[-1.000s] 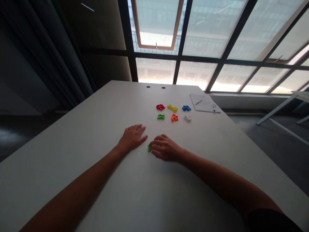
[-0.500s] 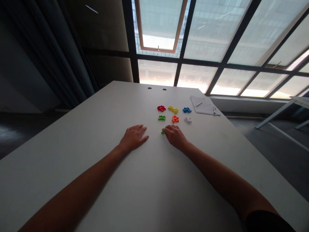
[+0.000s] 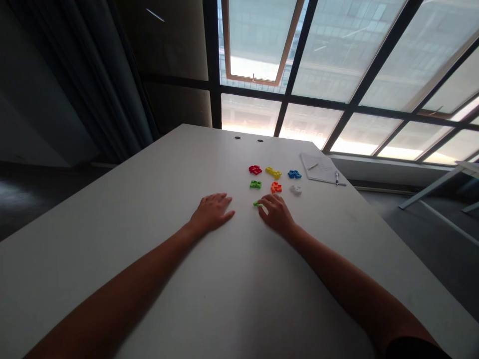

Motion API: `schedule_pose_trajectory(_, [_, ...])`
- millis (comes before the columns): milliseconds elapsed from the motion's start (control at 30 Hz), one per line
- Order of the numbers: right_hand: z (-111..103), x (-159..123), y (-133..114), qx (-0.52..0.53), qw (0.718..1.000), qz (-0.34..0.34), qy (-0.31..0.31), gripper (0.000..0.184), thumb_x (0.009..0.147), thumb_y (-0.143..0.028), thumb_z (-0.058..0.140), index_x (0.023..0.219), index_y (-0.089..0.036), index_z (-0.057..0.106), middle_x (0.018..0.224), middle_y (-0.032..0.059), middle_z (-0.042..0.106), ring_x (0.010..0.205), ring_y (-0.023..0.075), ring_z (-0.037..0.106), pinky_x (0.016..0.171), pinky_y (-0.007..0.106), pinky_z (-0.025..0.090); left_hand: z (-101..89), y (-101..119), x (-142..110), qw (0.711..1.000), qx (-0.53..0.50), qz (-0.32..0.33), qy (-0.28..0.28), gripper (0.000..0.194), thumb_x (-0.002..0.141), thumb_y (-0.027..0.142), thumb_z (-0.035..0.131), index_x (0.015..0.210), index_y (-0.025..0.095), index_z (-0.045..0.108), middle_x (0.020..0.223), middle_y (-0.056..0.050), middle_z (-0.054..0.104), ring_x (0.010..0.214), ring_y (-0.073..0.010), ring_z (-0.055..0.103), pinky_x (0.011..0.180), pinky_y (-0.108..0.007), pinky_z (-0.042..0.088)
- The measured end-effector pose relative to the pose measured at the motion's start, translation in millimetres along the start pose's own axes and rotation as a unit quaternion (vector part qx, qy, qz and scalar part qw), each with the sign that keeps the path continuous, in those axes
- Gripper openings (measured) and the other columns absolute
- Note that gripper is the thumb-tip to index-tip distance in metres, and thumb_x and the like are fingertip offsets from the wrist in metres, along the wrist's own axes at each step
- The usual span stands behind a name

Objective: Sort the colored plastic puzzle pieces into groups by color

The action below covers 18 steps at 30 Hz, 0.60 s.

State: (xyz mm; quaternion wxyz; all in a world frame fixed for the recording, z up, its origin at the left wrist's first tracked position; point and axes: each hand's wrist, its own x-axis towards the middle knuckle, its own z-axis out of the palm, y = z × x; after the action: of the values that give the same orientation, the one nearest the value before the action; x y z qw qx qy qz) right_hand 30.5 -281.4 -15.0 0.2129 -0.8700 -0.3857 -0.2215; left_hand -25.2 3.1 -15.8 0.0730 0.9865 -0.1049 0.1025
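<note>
My left hand [image 3: 212,211] lies flat on the white table [image 3: 149,209], fingers stretched and thumb apart, touching nothing but the tabletop. Beside the fingertips of my right hand [image 3: 276,213] is a small green plastic piece [image 3: 256,203], partly covered by the fingers. The right thumb stands away from the curled fingers, leaving a gap. Beyond this hand sit small heaps of plastic pieces: green [image 3: 255,184], orange [image 3: 276,187] and white [image 3: 295,190] in the nearer row, red [image 3: 255,170], yellow [image 3: 273,172] and blue [image 3: 294,174] behind them.
Paper sheets [image 3: 318,168] with writing lie at the table's far right, with a pen [image 3: 337,177] on them. Two round cable holes, one of them [image 3: 237,137], are near the far edge. Windows rise behind; a dark curtain [image 3: 93,75] hangs left, and another table [image 3: 467,169] stands right.
My right thumb has come away from the green piece and the fingers. The left hand keeps its pose. The whole view has shifted slightly.
</note>
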Motion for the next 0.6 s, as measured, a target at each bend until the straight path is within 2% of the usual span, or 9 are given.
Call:
schedule_pose_trajectory(67, [-0.9,1.0,-2.9,-0.032,0.999,0.012,-0.036,0.014,0.102,-0.023,0.066,0.108,-0.019,0.078,0.106,0.0111,0.075,0.099,0.0263,0.064,0.096,0.043,0.050,-0.3,0.4,-0.1,1.000,-0.001,0.000,0.002,0.057,0.101,0.058,0.051,0.149,0.028,0.060,0.160,-0.012,0.056,0.146,-0.0325,0.050,0.121,-0.052,0.038])
schedule_pose_trajectory(167, [-0.6,5.5,1.2,-0.055,0.996,0.015,-0.071,0.018,0.104,-0.017,0.061,0.104,-0.019,0.079,0.105,0.0099,0.077,0.098,0.0253,0.063,0.095,0.040,0.048,-1.4,1.6,-0.6,1.000,-0.005,-0.003,0.003,0.057,0.101,0.058,0.051,0.149,0.027,0.060,0.160,-0.012,0.056,0.146,-0.0332,0.051,0.121,-0.053,0.038])
schedule_pose_trajectory(400, [0.7,27.0,35.8,-0.060,0.994,0.025,-0.087,0.033,0.100,-0.004,0.053,0.107,-0.019,0.081,0.107,0.0093,0.081,0.103,0.0263,0.063,0.096,0.038,0.044,-1.5,1.7,-1.6,1.000,-0.010,0.001,0.007,0.057,0.101,0.057,0.052,0.148,0.027,0.061,0.159,-0.012,0.057,0.147,-0.0326,0.051,0.122,-0.053,0.037])
schedule_pose_trajectory(600, [3.1,42.9,58.6,-0.061,0.991,-0.019,-0.116,0.043,0.096,0.000,0.050,0.114,-0.021,0.082,0.114,0.0080,0.082,0.109,0.0251,0.063,0.102,0.038,0.042,-1.6,0.7,-1.7,1.000,-0.005,-0.001,0.006,0.056,0.101,0.058,0.052,0.148,0.027,0.061,0.158,-0.011,0.057,0.146,-0.0324,0.051,0.120,-0.052,0.039])
